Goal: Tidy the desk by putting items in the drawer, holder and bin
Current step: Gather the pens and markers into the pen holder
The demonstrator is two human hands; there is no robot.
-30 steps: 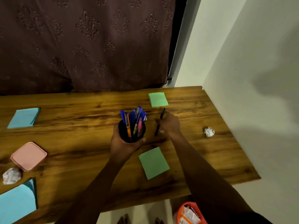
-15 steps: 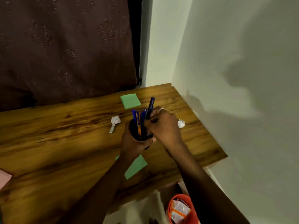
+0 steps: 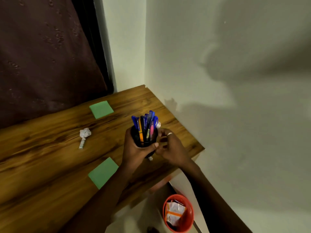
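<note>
My left hand [image 3: 134,153] grips a black pen holder [image 3: 146,142] and holds it just above the wooden desk [image 3: 42,158] near its right end. Several pens [image 3: 146,125], mostly blue with one orange and one pink, stand in it. My right hand [image 3: 172,148], with a ring on one finger, rests loosely curled against the holder's right side with nothing visible in it. A crumpled paper ball [image 3: 159,124] peeks out behind the pens. An orange bin [image 3: 190,209] with wrappers inside stands on the floor below the desk's right corner.
Two green sticky-note pads lie on the desk, one at the back [image 3: 101,109] and one near the front [image 3: 103,172]. Another crumpled paper [image 3: 85,132] with a small rolled scrap [image 3: 82,144] lies left of the holder. A wall bounds the desk's right side and a dark curtain hangs behind it.
My right hand lifted the dark pen off the desk, slid it into the holder and let go. The view swung right and down, bringing the bin into sight.
</note>
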